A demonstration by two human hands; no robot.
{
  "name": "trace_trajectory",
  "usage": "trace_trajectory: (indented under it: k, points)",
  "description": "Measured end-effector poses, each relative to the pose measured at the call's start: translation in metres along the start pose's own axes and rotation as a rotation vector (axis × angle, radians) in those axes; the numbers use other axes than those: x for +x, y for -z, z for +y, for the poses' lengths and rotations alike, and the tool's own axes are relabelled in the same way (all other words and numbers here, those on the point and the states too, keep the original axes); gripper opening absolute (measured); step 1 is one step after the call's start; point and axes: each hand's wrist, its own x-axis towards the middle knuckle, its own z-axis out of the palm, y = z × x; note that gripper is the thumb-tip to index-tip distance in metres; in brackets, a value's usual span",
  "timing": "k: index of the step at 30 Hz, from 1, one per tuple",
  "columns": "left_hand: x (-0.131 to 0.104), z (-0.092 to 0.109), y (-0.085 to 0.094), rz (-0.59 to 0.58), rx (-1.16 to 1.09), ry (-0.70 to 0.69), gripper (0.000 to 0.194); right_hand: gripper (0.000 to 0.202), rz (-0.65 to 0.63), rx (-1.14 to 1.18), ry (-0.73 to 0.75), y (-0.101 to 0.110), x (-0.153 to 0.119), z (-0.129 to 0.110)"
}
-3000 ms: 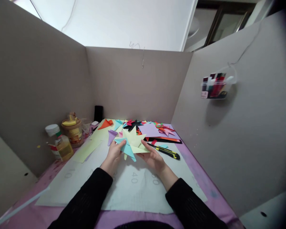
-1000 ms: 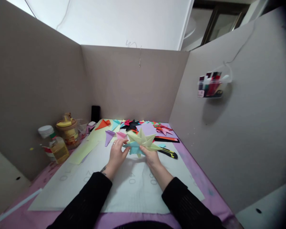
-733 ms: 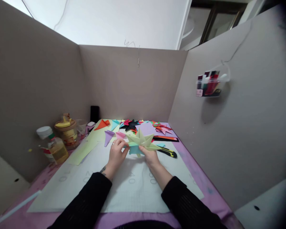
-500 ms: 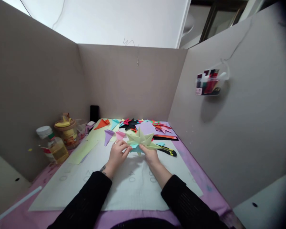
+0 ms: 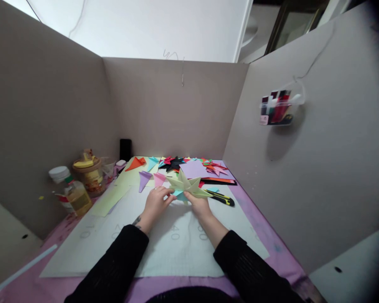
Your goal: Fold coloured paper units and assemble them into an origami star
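Note:
A pale green folded paper star point(image 5: 187, 185) is held above the white sheet, with a light blue folded piece point(image 5: 180, 195) at its lower left side. My right hand point(image 5: 198, 203) grips the star from below right, its thumb on the paper. My left hand point(image 5: 158, 205) pinches the light blue piece at the left edge; its fingertips are partly hidden there. Just beyond the hands lie a purple folded piece point(image 5: 144, 180) and a pink folded piece point(image 5: 159, 179). A black and yellow box cutter point(image 5: 222, 199) rests right of the star.
Finished paper stars, among them a black one point(image 5: 174, 163), lie at the back beside a purple paper square point(image 5: 194, 168). A bottle of yellowish liquid point(image 5: 77, 197) and a lidded tub point(image 5: 91, 174) stand left. Grey panels enclose three sides; a clear container point(image 5: 278, 107) hangs right.
The star has tilted slightly and shifted a little left between my hands. Both hands keep their hold, and the left fingers have moved slightly.

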Motion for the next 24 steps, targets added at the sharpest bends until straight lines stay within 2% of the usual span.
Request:
trace_trajectory:
  k: [6,10,15,19,24]
  points:
    - [0.001,-0.002,-0.001,0.039,-0.071,0.044,0.009,0.037,0.022,-0.024,-0.009,0.001,0.0,0.001]
    - [-0.001,-0.001,-0.002,0.042,-0.044,0.055,0.014,0.035,0.004,-0.004,0.005,0.002,0.0,0.003]
    - [-0.001,0.002,-0.001,-0.008,-0.012,0.087,0.014,0.036,-0.011,-0.009,0.009,0.003,0.001,0.004]
    - [0.002,0.001,0.006,-0.031,0.004,0.037,0.014,0.038,-0.015,-0.011,0.007,0.003,0.002,0.001]
    - [0.006,-0.002,0.01,0.053,-0.096,0.05,0.015,0.042,0.013,0.047,-0.002,0.002,0.003,0.002]
